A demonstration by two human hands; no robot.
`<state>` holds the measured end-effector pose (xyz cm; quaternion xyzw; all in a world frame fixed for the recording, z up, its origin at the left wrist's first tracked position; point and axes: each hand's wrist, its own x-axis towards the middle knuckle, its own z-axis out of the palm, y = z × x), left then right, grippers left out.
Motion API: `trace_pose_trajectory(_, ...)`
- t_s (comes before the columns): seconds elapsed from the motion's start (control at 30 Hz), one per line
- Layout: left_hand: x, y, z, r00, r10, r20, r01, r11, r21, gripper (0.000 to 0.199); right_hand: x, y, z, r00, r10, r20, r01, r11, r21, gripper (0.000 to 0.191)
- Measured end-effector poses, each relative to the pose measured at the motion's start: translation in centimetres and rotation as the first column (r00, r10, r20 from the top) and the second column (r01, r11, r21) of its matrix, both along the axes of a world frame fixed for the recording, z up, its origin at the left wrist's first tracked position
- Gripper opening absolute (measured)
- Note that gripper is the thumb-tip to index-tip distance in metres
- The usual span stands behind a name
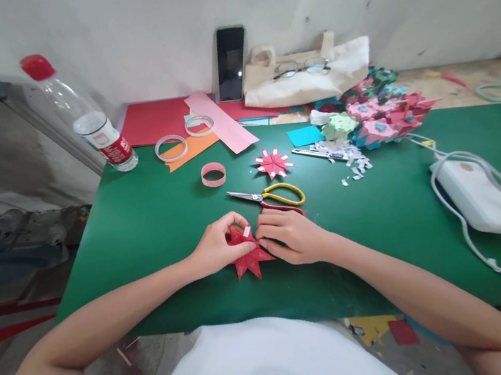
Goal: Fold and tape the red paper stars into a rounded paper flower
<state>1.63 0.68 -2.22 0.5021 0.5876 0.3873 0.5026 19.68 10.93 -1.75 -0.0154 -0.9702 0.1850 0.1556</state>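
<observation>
Green covers the desk (379,211), which reaches back to a pale, marked wall (156,24). Near its front edge, the left grip (216,244) has its thumb and fingers closed on a red folded-paper star (249,264) with a small white tab (247,231) at its upper part. The star sits between the two grips; the right grip (292,238) is curled at its right side, and whether it pinches anything cannot be told, as the fingertips are partly hidden.

Just beyond the right grip lie scissors (257,198) with one yellow and one red handle, blades pointing left. Farther past the grips are a pink ring of tape (214,182) and a second, pinkish-red paper star (273,163) with white tabs. Well beyond the left grip, two pale tape rings (172,158) (199,119) lie by an orange paper strip (189,150) and a long pink one (223,121). A clear bottle (102,135) with a red cap stands farther left.

Beyond the right grip, toward the wall, are white paper scraps (356,160), a blue paper piece (305,136) and clustered paper flowers (392,116). Well to its right rests a white box-shaped device (486,199), ringed by white cable.
</observation>
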Motion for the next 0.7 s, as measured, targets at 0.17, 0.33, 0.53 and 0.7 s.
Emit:
trace_pose_trajectory(0.17, 0.01, 0.00, 0.00, 1.000, -0.001, 0.000, 0.001, 1.000, -0.002, 0.026, -0.07, -0.06, -0.07, 1.000, -0.017, -0.005, 0.017, 1.000, 0.005, 0.020)
trace_pose_trajectory(0.33, 0.05, 0.01, 0.11, 1.000, -0.006, -0.014, 0.006, 1.000, 0.005, 0.025, -0.09, -0.21, -0.08, 1.000, -0.024, -0.017, 0.024, 1.000, 0.014, 0.017)
trace_pose_trajectory(0.53, 0.01, 0.02, 0.03, 0.999, 0.000, -0.034, -0.001, 1.000, -0.001, 0.025, -0.02, -0.40, -0.21, 0.999, -0.044, -0.026, 0.045, 0.999, 0.014, 0.015)
trace_pose_trajectory(0.7, -0.02, 0.00, -0.08, 1.000, 0.019, -0.011, -0.019, 1.000, 0.008, 0.025, -0.07, -0.11, -0.09, 0.996, -0.065, -0.059, 0.062, 0.997, -0.048, 0.015)
